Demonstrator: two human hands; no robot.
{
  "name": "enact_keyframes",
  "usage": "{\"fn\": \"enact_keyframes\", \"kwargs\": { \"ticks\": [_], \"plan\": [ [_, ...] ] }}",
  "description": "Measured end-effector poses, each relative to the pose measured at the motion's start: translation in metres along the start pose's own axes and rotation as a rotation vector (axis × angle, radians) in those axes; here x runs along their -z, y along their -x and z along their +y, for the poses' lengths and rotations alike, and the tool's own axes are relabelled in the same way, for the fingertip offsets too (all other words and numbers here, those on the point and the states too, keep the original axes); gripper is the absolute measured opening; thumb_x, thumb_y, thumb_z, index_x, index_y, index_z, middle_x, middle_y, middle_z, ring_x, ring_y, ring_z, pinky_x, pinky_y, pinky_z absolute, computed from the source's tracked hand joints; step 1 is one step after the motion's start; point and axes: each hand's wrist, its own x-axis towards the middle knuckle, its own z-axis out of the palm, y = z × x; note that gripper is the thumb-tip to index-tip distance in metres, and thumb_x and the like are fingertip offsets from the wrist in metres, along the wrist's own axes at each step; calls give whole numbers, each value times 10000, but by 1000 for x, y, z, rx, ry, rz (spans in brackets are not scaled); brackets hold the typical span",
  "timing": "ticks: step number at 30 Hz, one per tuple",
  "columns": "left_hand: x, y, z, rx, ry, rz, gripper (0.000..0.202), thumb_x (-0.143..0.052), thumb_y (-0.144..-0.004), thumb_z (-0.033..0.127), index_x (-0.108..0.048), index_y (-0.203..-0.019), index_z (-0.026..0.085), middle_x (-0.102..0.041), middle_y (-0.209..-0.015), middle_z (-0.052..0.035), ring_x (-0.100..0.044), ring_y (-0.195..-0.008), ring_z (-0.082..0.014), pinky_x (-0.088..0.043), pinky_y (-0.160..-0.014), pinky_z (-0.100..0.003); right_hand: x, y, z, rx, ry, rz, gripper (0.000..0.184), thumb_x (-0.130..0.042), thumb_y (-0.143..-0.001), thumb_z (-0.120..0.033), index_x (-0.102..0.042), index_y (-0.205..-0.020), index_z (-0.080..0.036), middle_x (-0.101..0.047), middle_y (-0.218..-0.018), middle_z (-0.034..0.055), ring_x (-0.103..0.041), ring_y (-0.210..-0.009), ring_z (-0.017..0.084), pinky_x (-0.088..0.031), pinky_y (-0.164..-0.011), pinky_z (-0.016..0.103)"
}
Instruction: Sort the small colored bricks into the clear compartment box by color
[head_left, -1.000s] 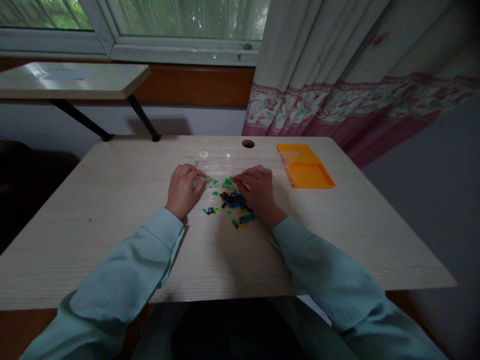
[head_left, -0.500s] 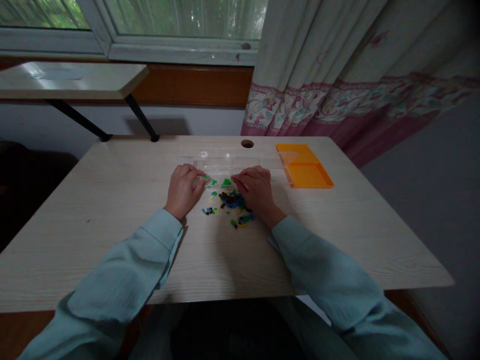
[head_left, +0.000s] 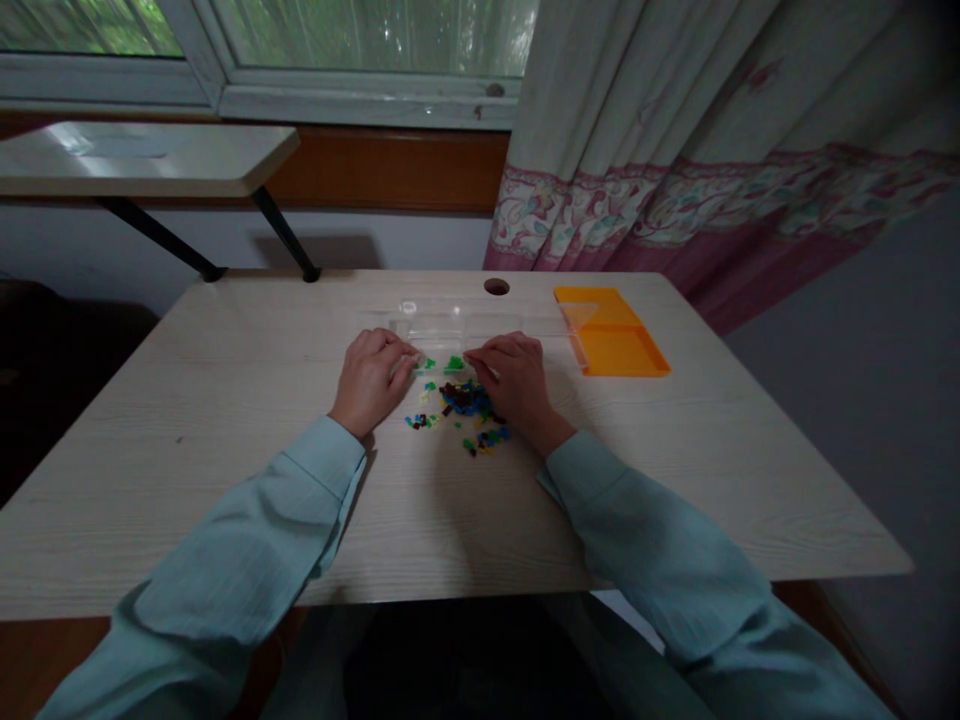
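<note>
A clear plastic box (head_left: 491, 325) with compartments lies across the middle of the table. Small green building bricks (head_left: 455, 363) show in its near part. My left hand (head_left: 371, 380) is at the box's near left edge, thumb and fingers closed at the tips beside some green bricks; what they pinch is too small to tell. My right hand (head_left: 519, 385) is also closed in a pinch, at the near edge right of the green bricks, its hold hidden. Between the hands and nearer me spreads a pile of small bricks (head_left: 466, 398) in blue, brown, green and yellow.
An orange tray (head_left: 619, 345) lies at the back right, partly overlapped by clear plastic. The wooden table (head_left: 247, 420) has a round cable hole (head_left: 496, 287) near its far edge. A raised shelf (head_left: 172, 160) on black legs stands back left; a curtain (head_left: 585, 150) hangs behind.
My left fingertips have shifted slightly right, and the green brick seen at them before is now out of sight. My right hand stays nearly in place.
</note>
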Motion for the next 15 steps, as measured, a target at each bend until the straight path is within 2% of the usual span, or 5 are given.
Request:
{"fn": "enact_keyframes", "kwargs": {
  "ticks": [5,9,15],
  "plan": [
    [6,1,12,-86,-103,-100,214,-613,-882,422,-691,-896,223,-583,-947,-81,-497,-943,-256,-378,-806,-404,2,-1,1,-17,0,-11,261,-507,-963,-359,-740,-953,-242,-686,-927,41,-521,-951,206,-302,-903,380],
    [8,2,21,-145,-178,-191,247,-643,-857,463,-685,-919,228,-586,-968,-84,-489,-948,-274,-357,-783,-414,2,-1,0,-18,3,-17,267,-503,-964,-369,-741,-945,-248,-687,-928,45,-526,-947,209,-306,-897,383],
    [8,2,23,-162,-222,-224,273,-631,-862,481,-684,-929,222,-588,-964,-89,-489,-945,-281,-347,-779,-427,5,-2,3,-19,4,11,249,-526,-954,-356,-742,-922,-238,-689,-919,38,-538,-941,201,-309,-897,372]
  ]
}}
